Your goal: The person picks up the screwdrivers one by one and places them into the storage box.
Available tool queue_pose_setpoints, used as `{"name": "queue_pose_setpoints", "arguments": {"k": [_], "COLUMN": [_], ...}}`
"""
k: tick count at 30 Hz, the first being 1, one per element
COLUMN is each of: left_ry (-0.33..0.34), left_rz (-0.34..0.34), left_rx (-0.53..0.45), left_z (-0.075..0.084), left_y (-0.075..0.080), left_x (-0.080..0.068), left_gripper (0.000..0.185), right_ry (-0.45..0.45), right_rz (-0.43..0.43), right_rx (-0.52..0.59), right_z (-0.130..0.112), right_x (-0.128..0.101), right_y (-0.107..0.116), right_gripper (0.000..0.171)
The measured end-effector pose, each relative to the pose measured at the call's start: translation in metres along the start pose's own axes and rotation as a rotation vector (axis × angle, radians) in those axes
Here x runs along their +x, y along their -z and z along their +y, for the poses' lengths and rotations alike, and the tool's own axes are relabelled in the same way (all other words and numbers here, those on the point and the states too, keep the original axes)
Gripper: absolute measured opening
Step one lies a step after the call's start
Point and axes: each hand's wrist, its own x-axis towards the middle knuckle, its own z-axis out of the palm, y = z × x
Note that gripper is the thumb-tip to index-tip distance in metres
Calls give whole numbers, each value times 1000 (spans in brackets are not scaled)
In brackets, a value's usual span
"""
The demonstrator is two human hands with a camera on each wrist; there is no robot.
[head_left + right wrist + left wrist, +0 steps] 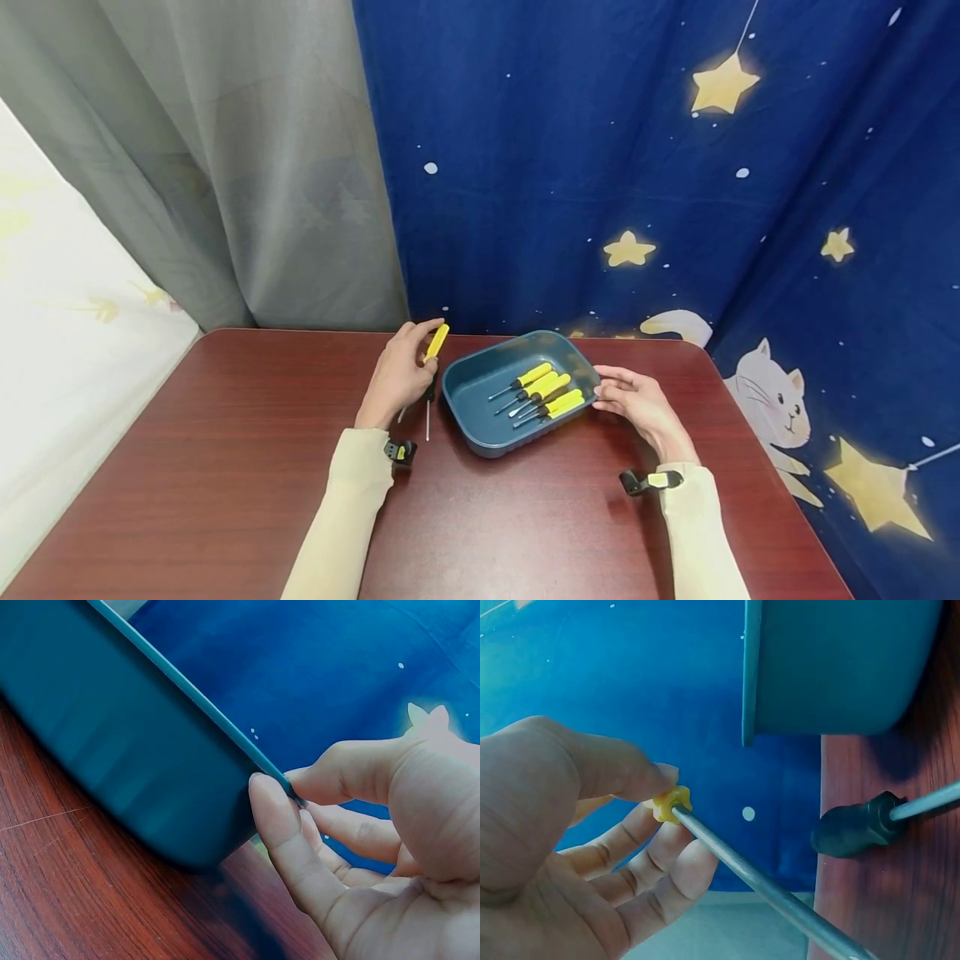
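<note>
Left hand [397,375] pinching screwdriver [435,343], beside tray [480,437]

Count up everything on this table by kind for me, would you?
Yellow-handled screwdrivers: 5. One is in the left hand, and 4 can be made out in the tray (they overlap, so there may be more).
Black-handled screwdriver: 1, on the table.
Blue tray: 1, its rim pinched by the right hand.
Total: 7
</note>
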Motion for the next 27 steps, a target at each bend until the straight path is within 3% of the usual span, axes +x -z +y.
{"name": "queue_pose_setpoints", "arguments": {"k": [15, 27], "left_ry": [-35, -146], "left_rz": [-88, -164], "left_rx": [67, 164], "left_z": [20, 41], "left_y": [-7, -8], "left_x": [9, 24], "left_gripper": [62, 59], "right_ry": [6, -4], "right_rz": [6, 1], "right_rx": [16, 9], "right_z": [1, -1], "right_x": [0, 0], "right_y": [1, 1], "right_gripper": [51, 53]}}
